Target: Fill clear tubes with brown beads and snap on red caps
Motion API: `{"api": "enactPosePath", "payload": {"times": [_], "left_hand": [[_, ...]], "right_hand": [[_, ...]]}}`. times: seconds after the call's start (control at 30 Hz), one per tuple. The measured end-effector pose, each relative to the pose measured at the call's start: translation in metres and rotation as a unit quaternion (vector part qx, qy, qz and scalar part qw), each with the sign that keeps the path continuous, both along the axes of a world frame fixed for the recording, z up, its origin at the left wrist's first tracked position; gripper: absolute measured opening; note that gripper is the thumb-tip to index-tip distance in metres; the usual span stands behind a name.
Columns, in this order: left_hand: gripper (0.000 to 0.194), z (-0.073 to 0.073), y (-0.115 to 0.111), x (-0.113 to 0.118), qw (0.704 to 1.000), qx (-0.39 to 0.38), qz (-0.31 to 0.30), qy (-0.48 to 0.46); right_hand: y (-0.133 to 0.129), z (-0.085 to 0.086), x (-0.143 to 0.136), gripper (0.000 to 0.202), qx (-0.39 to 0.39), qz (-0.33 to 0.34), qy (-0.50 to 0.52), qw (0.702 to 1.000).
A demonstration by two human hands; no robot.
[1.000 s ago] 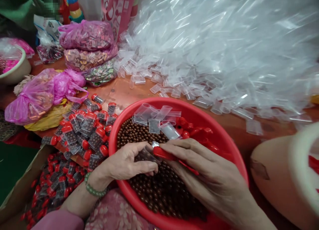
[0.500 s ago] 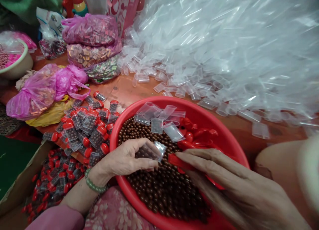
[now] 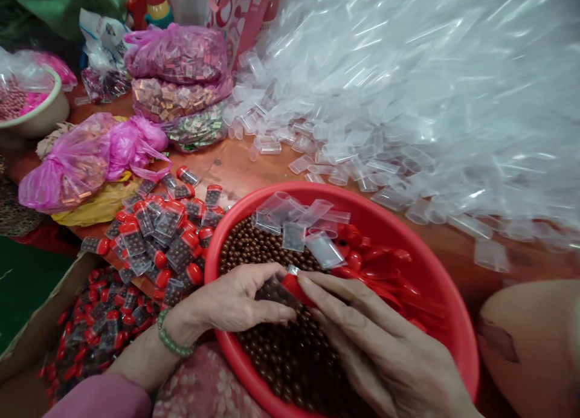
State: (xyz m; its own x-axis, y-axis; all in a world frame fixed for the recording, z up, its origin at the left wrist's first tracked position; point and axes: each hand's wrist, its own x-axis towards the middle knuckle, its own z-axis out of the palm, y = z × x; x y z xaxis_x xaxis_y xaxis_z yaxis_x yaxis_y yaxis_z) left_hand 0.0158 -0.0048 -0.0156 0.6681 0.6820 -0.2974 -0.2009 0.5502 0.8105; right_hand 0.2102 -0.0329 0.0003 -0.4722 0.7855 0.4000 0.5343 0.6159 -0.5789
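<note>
My left hand (image 3: 240, 300), with a green bead bracelet at the wrist, grips a clear flat container (image 3: 274, 290) filled with brown balls. The fingers of my right hand (image 3: 376, 339) press together on a red cap (image 3: 295, 286), which sits against the container's open end. Both hands are over a red basin (image 3: 460, 333) holding many brown balls (image 3: 247, 249). Clear empty sleeves (image 3: 325, 250) lie on the balls at the back of the basin, and red caps (image 3: 380, 267) fill its right side.
Filled red-capped containers (image 3: 170, 218) are heaped on the table (image 3: 235, 164) at left, and more lie in a cardboard box (image 3: 54, 300). Pink bags (image 3: 181, 52) stand behind. A large pile of clear sleeves (image 3: 408, 92) covers the back right. A bare knee (image 3: 530, 339) is at right.
My right hand has moved left and brought the red cap against the container in my left hand; before, they were apart. The view has shifted slightly.
</note>
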Motion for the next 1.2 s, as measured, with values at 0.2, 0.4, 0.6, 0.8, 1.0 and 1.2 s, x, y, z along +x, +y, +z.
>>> {"api": "enactPosePath", "payload": {"times": [0.2, 0.4, 0.6, 0.8, 1.0, 1.2], "left_hand": [[0.015, 0.001, -0.002, 0.003, 1.0, 0.02, -0.009, 0.014], [0.033, 0.0, -0.006, 0.004, 1.0, 0.002, 0.022, 0.009], [0.042, -0.001, -0.005, 0.005, 0.997, 0.022, 0.071, 0.032], [0.047, 0.0, 0.001, 0.003, 0.995, 0.036, 0.086, 0.029], [0.034, 0.004, 0.002, 0.003, 0.993, 0.058, 0.073, 0.068], [0.032, 0.004, 0.002, 0.002, 0.996, 0.065, 0.041, 0.048]], "right_hand": [[-0.003, 0.002, -0.027, 0.042, -0.028, -0.104, 0.134, 0.985], [-0.004, -0.007, -0.041, 0.047, 0.001, -0.146, 0.177, 0.973], [-0.002, -0.01, -0.036, 0.04, -0.015, -0.113, 0.127, 0.985], [0.008, -0.001, -0.017, 0.033, -0.144, -0.07, 0.143, 0.977], [0.015, 0.01, -0.006, 0.032, -0.309, -0.182, 0.215, 0.908], [0.01, 0.002, -0.014, 0.026, -0.1, -0.135, 0.072, 0.983]]}}
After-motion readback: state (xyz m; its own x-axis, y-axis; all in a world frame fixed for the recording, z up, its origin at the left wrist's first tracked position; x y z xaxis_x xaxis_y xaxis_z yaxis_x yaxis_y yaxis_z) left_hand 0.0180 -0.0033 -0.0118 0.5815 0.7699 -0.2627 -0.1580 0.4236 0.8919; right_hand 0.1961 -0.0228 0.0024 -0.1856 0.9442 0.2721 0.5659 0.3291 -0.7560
